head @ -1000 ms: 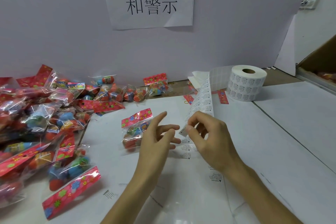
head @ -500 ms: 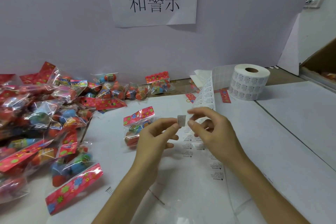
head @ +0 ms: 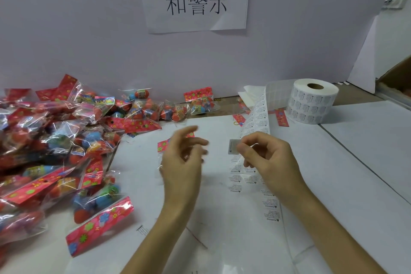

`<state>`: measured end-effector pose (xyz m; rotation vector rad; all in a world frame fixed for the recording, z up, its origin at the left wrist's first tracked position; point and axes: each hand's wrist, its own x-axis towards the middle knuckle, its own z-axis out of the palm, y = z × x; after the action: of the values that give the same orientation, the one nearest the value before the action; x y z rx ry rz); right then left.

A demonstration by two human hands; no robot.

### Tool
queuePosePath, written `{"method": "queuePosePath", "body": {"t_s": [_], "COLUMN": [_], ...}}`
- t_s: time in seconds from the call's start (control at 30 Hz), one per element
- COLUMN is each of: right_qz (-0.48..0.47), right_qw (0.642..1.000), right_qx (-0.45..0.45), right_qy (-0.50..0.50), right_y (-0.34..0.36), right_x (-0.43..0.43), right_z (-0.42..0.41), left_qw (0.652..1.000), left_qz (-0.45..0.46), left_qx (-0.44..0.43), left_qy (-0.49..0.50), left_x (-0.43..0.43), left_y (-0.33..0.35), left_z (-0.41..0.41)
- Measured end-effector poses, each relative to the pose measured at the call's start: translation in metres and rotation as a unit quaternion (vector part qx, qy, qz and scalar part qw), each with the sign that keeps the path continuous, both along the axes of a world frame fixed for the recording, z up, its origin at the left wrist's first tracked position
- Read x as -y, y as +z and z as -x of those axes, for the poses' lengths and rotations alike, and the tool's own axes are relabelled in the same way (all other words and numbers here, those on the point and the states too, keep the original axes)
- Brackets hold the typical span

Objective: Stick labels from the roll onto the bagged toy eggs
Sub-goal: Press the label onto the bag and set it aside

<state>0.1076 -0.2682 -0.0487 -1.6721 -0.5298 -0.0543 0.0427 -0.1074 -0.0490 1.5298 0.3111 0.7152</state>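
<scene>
Up front over the white paper-covered tabletop (head: 344,173), both bare hands hover close together. The right hand (head: 269,160) has a small grey-white rectangular paper label (head: 232,146) pinched between thumb and forefinger tip, with the other fingers curled in underneath. That label is up in the air, clear of the table, poking out toward the left hand (head: 181,160). The left one is pretty motion-blurred, but its fingers look loose and spread, gripping nothing I can see. It sits right over one clear plastic bag of toy eggs with a red flowered header card (head: 163,145), so most of that bag is hidden. Only the card's edge and a bit of crinkly plastic show on its left side.

A long translucent backing strip printed with rows of warning labels (head: 259,115) comes off the white label roll (head: 311,104) standing at the back right. It arches up, then runs down behind the right hand and along the table toward the near edge. Can't tell if the curled fingers touch the strip or not.

Far left is a big messy pile of bagged toy eggs (head: 51,138), red and blue eggs in shiny plastic. One bag with a pink-red flowered header (head: 100,226) lies nearest the camera. A white paper sign with black Chinese characters (head: 195,0) is stuck on the pale wall behind.
</scene>
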Motion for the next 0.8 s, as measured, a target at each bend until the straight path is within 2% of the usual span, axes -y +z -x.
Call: {"method": "queuePosePath", "body": {"t_s": [0.07, 0.17, 0.27, 0.4, 0.47, 0.6, 0.7, 0.8], "right_qz": [-0.021, -0.042, -0.022, 0.023, 0.041, 0.052, 0.036, 0.043], "right_qw": [1.000, 0.998, 0.996, 0.993, 0.989, 0.978, 0.969, 0.971], "right_qx": [-0.014, -0.054, -0.085, -0.111, -0.134, -0.199, -0.240, -0.233], "right_qy": [-0.007, -0.014, 0.005, 0.038, 0.047, 0.046, 0.040, 0.028], "right_y": [0.002, 0.003, 0.002, -0.001, -0.004, -0.014, -0.019, -0.017], "right_x": [0.001, 0.003, 0.000, -0.004, -0.005, -0.008, -0.010, -0.009], "right_z": [-0.002, -0.005, -0.004, -0.004, -0.005, -0.006, -0.006, -0.007], "left_qw": [0.995, 0.973, 0.938, 0.887, 0.896, 0.947, 0.960, 0.970], "left_qz": [0.000, -0.058, -0.172, -0.269, -0.258, -0.154, -0.140, -0.090], "left_qx": [0.008, -0.087, -0.221, -0.355, -0.352, -0.280, -0.240, -0.217], "left_qy": [0.097, 0.205, 0.202, 0.121, 0.084, 0.002, -0.033, -0.055], "left_x": [-0.018, -0.047, -0.062, -0.064, -0.062, -0.051, -0.040, -0.035], "left_y": [-0.001, -0.007, -0.011, -0.016, -0.016, -0.012, -0.015, -0.016], "left_z": [-0.001, -0.002, -0.003, -0.004, -0.005, -0.007, -0.009, -0.010]}}
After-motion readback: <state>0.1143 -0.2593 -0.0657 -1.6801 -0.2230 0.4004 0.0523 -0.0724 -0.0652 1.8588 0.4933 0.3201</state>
